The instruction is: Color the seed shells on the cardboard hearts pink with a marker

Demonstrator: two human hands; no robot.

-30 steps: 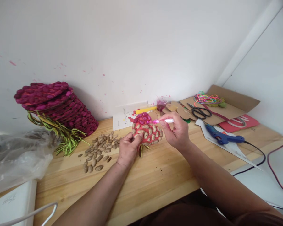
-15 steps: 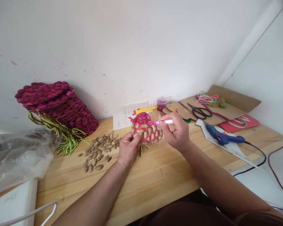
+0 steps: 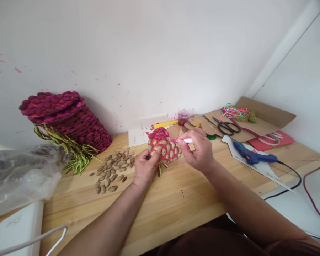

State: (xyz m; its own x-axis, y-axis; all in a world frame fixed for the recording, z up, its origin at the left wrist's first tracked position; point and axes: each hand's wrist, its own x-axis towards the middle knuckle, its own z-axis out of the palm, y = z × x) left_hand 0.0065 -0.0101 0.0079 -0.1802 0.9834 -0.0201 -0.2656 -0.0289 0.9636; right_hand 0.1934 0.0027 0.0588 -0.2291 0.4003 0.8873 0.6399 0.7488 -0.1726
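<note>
With my left hand grasping the peanut-studded red disc, nearer me and left of the plastic paint cup, and my right hand pinching the white-handled brush, I should work its pink tip around each shell, steadying only unpainted areas.

left hand: bare, wrist uncovered
left forearm: bare down to the lower edge of view, widening toward the elbow
right hand: bare, wrist uncovered too
right forearm: bare, tapering to the wrist
sleeve: dark brown, short, showing toward the lower right corner
top: dark brown, plain-looking, rounded in front, finer detail lost in shadow
</note>
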